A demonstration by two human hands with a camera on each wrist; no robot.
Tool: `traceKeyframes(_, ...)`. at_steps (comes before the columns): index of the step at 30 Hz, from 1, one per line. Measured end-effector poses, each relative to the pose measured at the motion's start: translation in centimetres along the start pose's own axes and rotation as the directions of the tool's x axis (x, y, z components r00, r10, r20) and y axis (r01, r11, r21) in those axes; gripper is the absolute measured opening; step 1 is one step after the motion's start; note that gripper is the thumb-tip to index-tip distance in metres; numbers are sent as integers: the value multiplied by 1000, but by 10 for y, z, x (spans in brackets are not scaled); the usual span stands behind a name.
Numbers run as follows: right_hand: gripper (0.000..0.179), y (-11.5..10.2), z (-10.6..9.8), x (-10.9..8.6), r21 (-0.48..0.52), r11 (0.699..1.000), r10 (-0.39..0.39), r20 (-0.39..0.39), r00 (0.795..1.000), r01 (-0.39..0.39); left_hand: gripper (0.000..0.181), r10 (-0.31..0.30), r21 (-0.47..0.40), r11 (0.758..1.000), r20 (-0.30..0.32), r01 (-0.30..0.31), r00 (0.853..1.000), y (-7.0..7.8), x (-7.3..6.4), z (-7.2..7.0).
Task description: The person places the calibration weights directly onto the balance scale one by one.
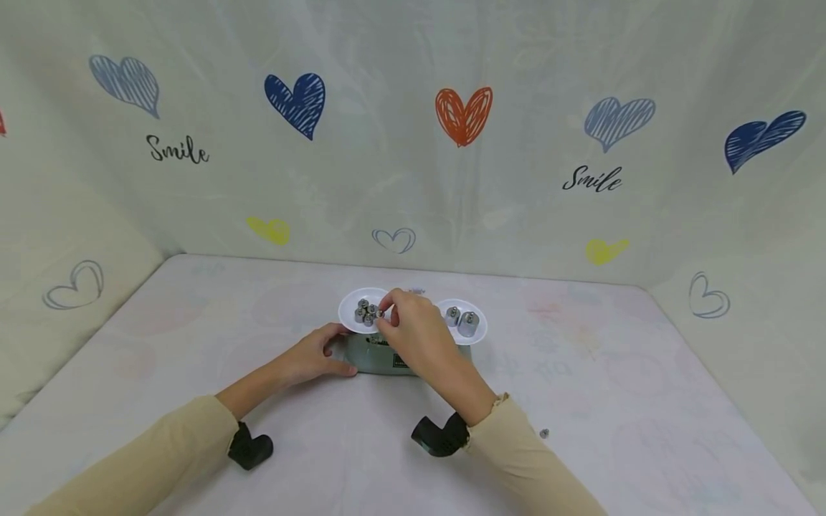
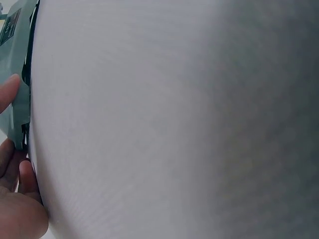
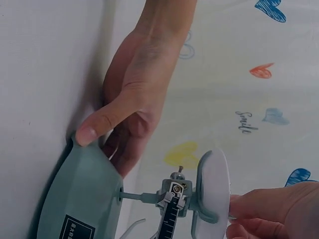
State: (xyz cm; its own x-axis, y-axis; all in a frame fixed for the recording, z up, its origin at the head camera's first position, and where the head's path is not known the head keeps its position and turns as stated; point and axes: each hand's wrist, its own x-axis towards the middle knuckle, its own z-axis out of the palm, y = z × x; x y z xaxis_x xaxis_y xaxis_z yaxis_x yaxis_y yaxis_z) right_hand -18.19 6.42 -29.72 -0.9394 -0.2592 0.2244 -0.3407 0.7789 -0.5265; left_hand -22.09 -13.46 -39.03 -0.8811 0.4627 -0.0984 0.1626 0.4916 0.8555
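Observation:
A green balance scale (image 1: 374, 358) stands on the table, with a white left pan (image 1: 347, 307) and a white right pan (image 1: 480, 335). My left hand (image 1: 316, 355) grips the left end of its base, thumb on the front and fingers behind, as the right wrist view also shows. Over the left pan my right hand (image 1: 419, 333) pinches a small metal weight (image 1: 379, 314) between thumb and fingertips. Several small metal weights (image 1: 362, 313) cluster on that pan. The right pan carries a larger weight (image 1: 468, 324) and a smaller one (image 1: 453, 316). My right hand covers the middle of the scale.
One tiny metal weight (image 1: 544, 433) lies on the white-covered table (image 1: 581, 387) beside my right sleeve. Behind the table hangs a pale curtain (image 1: 387, 179) printed with hearts. A black wrist camera (image 1: 442, 436) sits under my right wrist, another under the left.

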Motion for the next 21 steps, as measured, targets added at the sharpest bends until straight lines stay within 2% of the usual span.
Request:
traceKeyframes(6, 16, -2, 1, 3, -28, 999, 26, 19, 999, -25, 74, -1, -2, 1000, -2, 1, 1000, 0, 0, 0)
traceKeyframes(21, 14, -5, 1, 8, -74, 997, 22, 25, 999, -20, 73, -11, -1, 1000, 6, 11, 1000, 1, 0, -1)
